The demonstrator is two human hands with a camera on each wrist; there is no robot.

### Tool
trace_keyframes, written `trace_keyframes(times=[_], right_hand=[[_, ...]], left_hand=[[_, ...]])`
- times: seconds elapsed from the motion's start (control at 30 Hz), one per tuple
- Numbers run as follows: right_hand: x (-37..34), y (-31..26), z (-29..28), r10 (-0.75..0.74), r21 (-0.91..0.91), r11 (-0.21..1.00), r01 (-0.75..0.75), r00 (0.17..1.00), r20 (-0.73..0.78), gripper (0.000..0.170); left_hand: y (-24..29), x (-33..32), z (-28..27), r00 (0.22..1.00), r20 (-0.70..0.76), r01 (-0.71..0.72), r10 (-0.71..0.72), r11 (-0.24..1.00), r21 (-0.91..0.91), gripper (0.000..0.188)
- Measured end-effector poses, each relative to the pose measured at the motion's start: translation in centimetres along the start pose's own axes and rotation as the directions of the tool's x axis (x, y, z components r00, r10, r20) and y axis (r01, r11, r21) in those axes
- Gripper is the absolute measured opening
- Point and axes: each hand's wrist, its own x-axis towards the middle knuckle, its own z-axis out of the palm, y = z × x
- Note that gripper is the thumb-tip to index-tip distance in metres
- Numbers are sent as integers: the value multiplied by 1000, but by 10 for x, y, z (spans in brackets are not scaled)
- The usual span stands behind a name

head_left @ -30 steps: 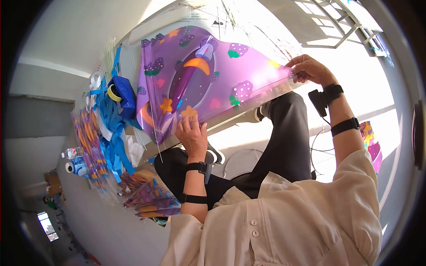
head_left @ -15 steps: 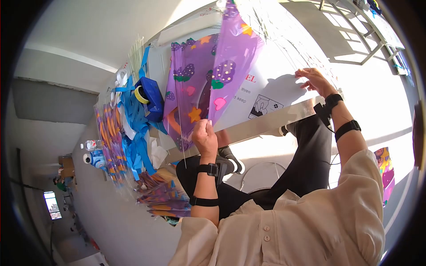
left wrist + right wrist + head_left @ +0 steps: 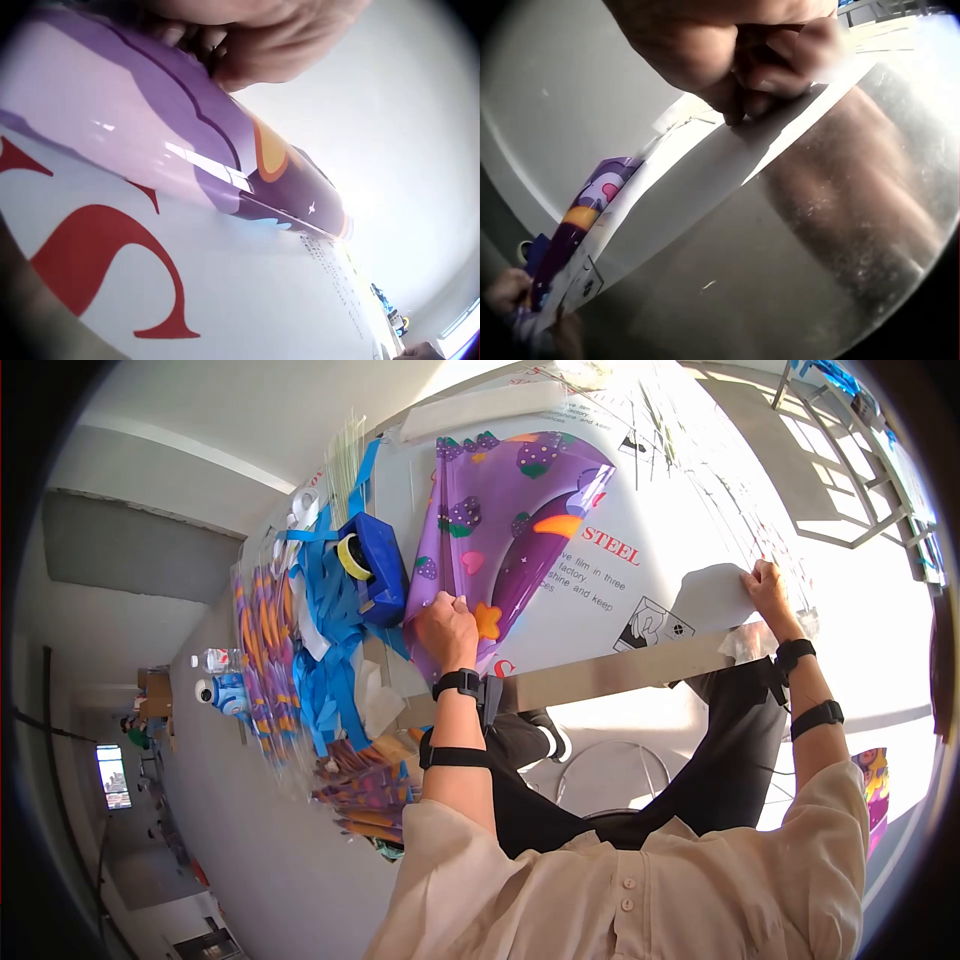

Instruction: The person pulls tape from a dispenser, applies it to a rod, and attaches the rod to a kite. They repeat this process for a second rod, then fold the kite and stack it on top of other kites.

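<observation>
A glossy purple plastic sheet [image 3: 500, 510] with berries, stars and a moon lies folded over on itself on the white-filmed metal tabletop [image 3: 600, 630]. My left hand [image 3: 447, 628] grips its near end, fingers curled, close to the table's front edge. In the left wrist view the curved fold of the sheet [image 3: 217, 142] runs just below that hand [image 3: 262, 45]. Away to the right, my right hand [image 3: 770, 595] is at the table's front edge. In the right wrist view its curled fingertips [image 3: 757, 103] meet the tabletop, with no sheet in them.
Left of the sheet stands a blue tape dispenser [image 3: 380, 570], beside a heap of blue strips [image 3: 330, 680]. Bundles of printed purple pieces [image 3: 265, 660] hang at the left end. Thin pale rods [image 3: 655, 420] lie at the back. A white bar [image 3: 480, 412] rests behind the sheet.
The raised sheet has come down, and its spread right corner is now folded toward the left. My right hand has let go of that corner and stays at the right edge. The view has shifted left.
</observation>
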Motion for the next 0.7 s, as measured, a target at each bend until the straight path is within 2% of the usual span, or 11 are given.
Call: trace_keyframes(times=[0.07,0.17,0.27,0.33,0.37,0.4,0.47,0.5,0.53,0.57,0.7], right_hand=[[1,1,-2,5,-2,1000,-5,1000,20,21],[0,-4,-1,-151,-104,983,148,988,-18,16],[-14,-108,-19,-62,-20,998,64,995,72,13],[-20,-153,-8,-120,208,976,67,959,256,15],[-24,-173,4,-214,366,926,93,928,305,17],[-31,-191,20,-310,517,850,101,889,336,21],[-40,-226,47,-389,635,772,11,799,459,28],[-43,-240,60,-366,622,781,-51,769,523,31],[-46,-250,71,-342,603,790,-111,735,585,35],[-48,-258,80,-347,603,790,-108,732,586,35],[-54,-279,99,-302,533,838,-112,720,625,39]], left_hand=[[3,3,0,1000,-6,20,-20,1000,21,18],[-1,6,6,999,-27,44,-42,997,67,19],[-10,10,9,999,-32,7,-4,996,86,19],[-15,11,9,988,-132,-68,82,992,105,20],[-14,7,5,971,-221,-73,87,995,69,23],[-19,5,3,972,-222,-62,77,995,75,23],[-28,4,-3,992,-111,55,-53,998,12,29],[-31,3,-6,992,-113,61,-59,998,15,29],[-35,0,-9,991,-11,133,-136,981,-138,34],[-37,-1,-12,976,100,214,-193,936,-280,38],[-39,1,-13,955,158,285,-249,916,-281,53]])
